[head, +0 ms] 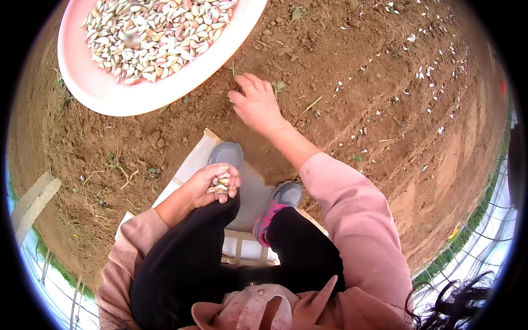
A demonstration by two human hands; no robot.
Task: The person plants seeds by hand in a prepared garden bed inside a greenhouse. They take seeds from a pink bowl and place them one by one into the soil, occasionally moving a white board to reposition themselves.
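In my left hand [208, 181], palm up with curled fingers, lies a small heap of garlic cloves [222, 183]. That hand rests near my left knee. My right hand [256, 102] is stretched out low over the brown soil [313, 66], its fingers bent downward and slightly blurred. Whether its fingertips pinch anything is hidden. Just left of my right hand, a pale pink plastic basin [136, 101] holds a large pile of garlic cloves [161, 41].
Many pale bits, probably cloves or peel, are scattered across the soil at upper right [420, 74]. My grey-toed shoes [288, 194] stand by a pale board [187, 159]. A post [35, 202] stands at far left; wire mesh [478, 243] runs along lower right.
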